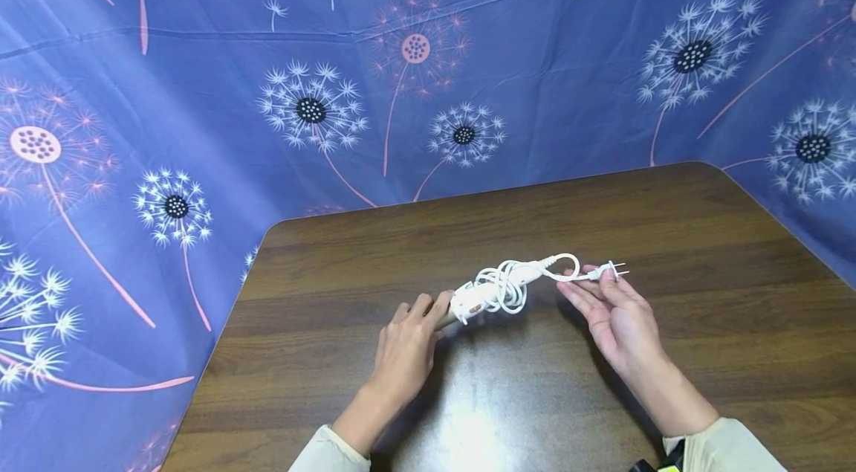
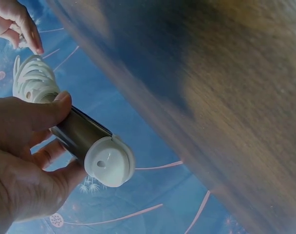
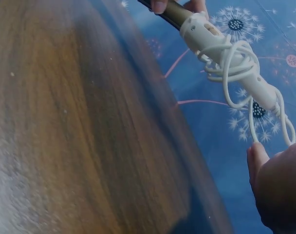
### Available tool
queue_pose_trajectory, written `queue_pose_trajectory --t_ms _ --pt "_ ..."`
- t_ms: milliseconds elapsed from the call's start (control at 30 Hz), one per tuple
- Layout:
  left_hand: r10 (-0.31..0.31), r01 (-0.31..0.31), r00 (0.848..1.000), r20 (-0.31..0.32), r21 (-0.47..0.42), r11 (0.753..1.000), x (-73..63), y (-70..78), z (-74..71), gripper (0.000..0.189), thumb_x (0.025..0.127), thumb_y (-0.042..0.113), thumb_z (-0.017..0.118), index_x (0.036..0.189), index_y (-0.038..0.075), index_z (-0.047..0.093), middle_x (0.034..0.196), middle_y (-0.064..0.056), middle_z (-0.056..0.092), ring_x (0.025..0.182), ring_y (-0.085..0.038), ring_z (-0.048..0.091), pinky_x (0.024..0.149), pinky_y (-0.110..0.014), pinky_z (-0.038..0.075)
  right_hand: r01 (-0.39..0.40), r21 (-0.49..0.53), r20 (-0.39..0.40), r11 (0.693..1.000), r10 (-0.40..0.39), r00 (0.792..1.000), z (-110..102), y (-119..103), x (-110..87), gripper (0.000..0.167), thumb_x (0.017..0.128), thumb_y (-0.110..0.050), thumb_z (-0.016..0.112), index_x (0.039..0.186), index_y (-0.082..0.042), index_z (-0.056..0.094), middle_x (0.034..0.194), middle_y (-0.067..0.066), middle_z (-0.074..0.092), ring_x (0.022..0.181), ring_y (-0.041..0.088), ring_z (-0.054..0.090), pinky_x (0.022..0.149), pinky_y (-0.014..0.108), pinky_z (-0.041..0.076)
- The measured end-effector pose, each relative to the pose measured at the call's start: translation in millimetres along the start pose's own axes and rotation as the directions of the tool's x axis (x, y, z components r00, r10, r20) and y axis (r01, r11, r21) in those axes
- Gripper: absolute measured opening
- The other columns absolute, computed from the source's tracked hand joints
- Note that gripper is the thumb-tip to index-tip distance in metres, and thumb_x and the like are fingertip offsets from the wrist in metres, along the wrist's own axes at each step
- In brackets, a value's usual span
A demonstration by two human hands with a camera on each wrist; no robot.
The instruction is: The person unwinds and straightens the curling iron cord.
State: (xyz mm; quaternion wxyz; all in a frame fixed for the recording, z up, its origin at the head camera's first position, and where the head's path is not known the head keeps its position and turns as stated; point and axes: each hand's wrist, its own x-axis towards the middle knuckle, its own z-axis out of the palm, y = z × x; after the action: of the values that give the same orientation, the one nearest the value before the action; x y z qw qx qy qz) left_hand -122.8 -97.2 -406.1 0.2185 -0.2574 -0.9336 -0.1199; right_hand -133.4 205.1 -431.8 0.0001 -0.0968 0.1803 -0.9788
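A white curling iron (image 1: 470, 301) is held above the table, its white cord (image 1: 513, 297) wound in loops round the handle. My left hand (image 1: 409, 346) grips it by the dark, brownish barrel (image 2: 82, 134); the white end cap (image 2: 109, 163) points toward the left wrist camera. On the other side, my right hand (image 1: 625, 327) pinches the two-pin plug (image 1: 600, 273) between thumb and fingers, prongs facing right. A short loop of cord runs from the handle's end to the plug. In the right wrist view the plug is hidden behind the right hand (image 3: 279, 187).
The brown wood-grain table (image 1: 321, 383) lies beneath both hands, with rounded far corners. Behind and beside it hangs a blue cloth (image 1: 568, 108) printed with dandelions. A dark item with a yellow-green patch (image 1: 669, 468) shows at the right cuff.
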Motion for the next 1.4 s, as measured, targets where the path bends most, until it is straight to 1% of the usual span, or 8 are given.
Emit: queue_pose_trajectory --t_ms 200,333,433,600,800,1067,1200,1400 --pt "0.009 -0.009 1.000 0.015 -0.010 1.000 -2.3 -0.9 0.0 0.065 0.075 0.009 0.080 0.133 0.025 0.054 0.096 0.004 0.058 0.070 -0.018 0.053 0.043 -0.028 0.044 -0.007 0.044 -0.047 0.999 0.009 0.999 -0.2 -5.3 2.4 0.030 0.102 -0.010 0.034 0.109 0.015 0.049 0.107 0.037 0.058 0.109 0.042 0.060 0.094 0.052 0.046" --pt "0.016 -0.016 1.000 0.021 -0.007 1.000 -3.0 -0.6 -0.3 0.065 0.075 0.010 0.080 0.133 0.024 0.054 0.095 0.004 0.057 0.070 -0.018 0.054 0.043 -0.027 0.044 0.001 0.038 -0.067 0.999 0.002 0.998 1.5 -8.1 4.2 0.029 0.102 -0.011 0.037 0.109 0.015 0.049 0.105 0.036 0.058 0.107 0.042 0.061 0.093 0.050 0.048" --pt "0.023 -0.022 0.999 0.027 -0.002 1.000 -3.8 -0.5 0.5 0.063 0.076 0.010 0.079 0.133 0.024 0.054 0.095 0.004 0.057 0.070 -0.018 0.054 0.043 -0.026 0.044 0.021 0.030 -0.064 0.999 -0.019 0.998 1.8 -10.6 5.6 0.028 0.102 -0.011 0.037 0.108 0.014 0.048 0.103 0.036 0.057 0.106 0.044 0.061 0.094 0.050 0.047" --pt "0.029 -0.029 0.999 0.035 0.002 1.000 -5.7 -0.7 1.5 0.062 0.077 0.011 0.079 0.132 0.024 0.054 0.096 0.004 0.058 0.070 -0.018 0.054 0.044 -0.027 0.045 0.045 0.071 -0.045 0.996 -0.042 0.998 1.5 -14.7 8.4 0.028 0.102 -0.010 0.035 0.109 0.015 0.045 0.104 0.038 0.053 0.106 0.047 0.059 0.095 0.052 0.046" --pt "0.019 -0.019 0.999 0.036 0.008 1.000 -6.9 -2.2 1.2 0.061 0.078 0.010 0.078 0.133 0.023 0.055 0.095 0.003 0.058 0.070 -0.018 0.055 0.044 -0.027 0.046 0.064 0.121 -0.070 0.991 -0.056 0.996 5.4 -20.0 11.4 0.026 0.101 -0.010 0.038 0.113 0.013 0.042 0.104 0.039 0.051 0.107 0.053 0.056 0.096 0.055 0.044" --pt "-0.016 0.016 1.000 0.015 -0.003 1.000 -7.0 -7.3 2.1 0.061 0.076 0.007 0.079 0.131 0.022 0.056 0.096 0.002 0.059 0.070 -0.020 0.055 0.046 -0.031 0.048 0.089 0.131 -0.081 0.987 -0.079 0.994 11.8 -27.8 10.0 0.023 0.101 -0.008 0.039 0.110 0.012 0.043 0.100 0.040 0.054 0.105 0.056 0.056 0.093 0.058 0.044" --pt "-0.027 0.027 1.000 -0.007 -0.015 1.000 -8.5 -11.0 2.1 0.063 0.075 0.007 0.080 0.131 0.022 0.055 0.098 0.001 0.060 0.072 -0.021 0.056 0.046 -0.032 0.048 0.102 0.108 -0.093 0.989 -0.092 0.991 7.7 -34.1 9.8 0.022 0.101 -0.008 0.038 0.109 0.012 0.043 0.096 0.041 0.055 0.103 0.055 0.057 0.091 0.058 0.045" --pt "-0.009 0.008 0.999 -0.034 -0.027 1.000 -11.0 -15.9 1.4 0.065 0.074 0.008 0.080 0.132 0.021 0.056 0.098 0.001 0.060 0.073 -0.021 0.055 0.048 -0.032 0.048 0.114 0.084 -0.118 0.990 -0.104 0.988 -3.3 -45.0 12.8 0.021 0.101 -0.007 0.037 0.110 0.011 0.042 0.095 0.042 0.054 0.100 0.055 0.058 0.088 0.058 0.047"
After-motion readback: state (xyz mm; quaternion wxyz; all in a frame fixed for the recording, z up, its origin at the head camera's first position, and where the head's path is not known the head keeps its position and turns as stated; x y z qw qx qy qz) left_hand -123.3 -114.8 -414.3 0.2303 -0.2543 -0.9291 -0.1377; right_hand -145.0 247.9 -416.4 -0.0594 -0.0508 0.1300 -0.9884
